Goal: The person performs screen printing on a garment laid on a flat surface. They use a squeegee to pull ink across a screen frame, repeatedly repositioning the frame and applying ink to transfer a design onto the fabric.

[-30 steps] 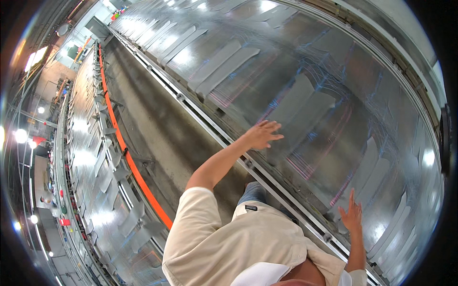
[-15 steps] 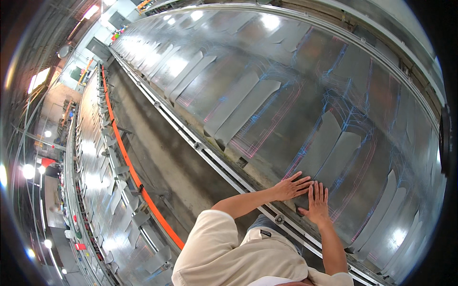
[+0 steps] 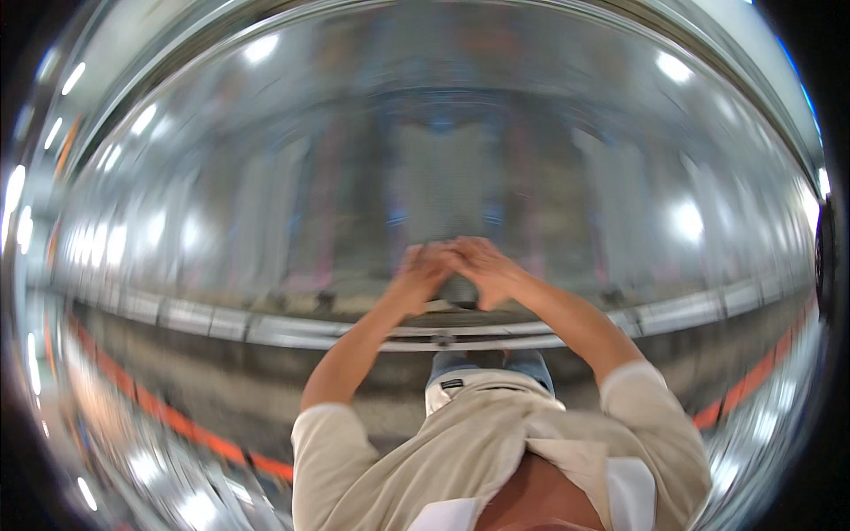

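Person [image 3: 505,407], left hand [image 3: 423,273] and right hand [image 3: 489,273] meeting, grey panels [image 3: 425,181] beyond, grip too blurred to tell

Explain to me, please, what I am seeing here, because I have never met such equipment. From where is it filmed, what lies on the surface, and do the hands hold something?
There is no machine arm here, only a person's bare hands. A wide fisheye camera on the head looks down, so straight edges bend, and the wearer's beige shirt fills the bottom.

Ahead is a long, shiny table with a pale rail along its near edge. Flat grey pieces lie on it, with blue marks among them.

The left hand and right hand come together near the table's front edge. The picture is blurred, so I cannot tell whether they hold anything.
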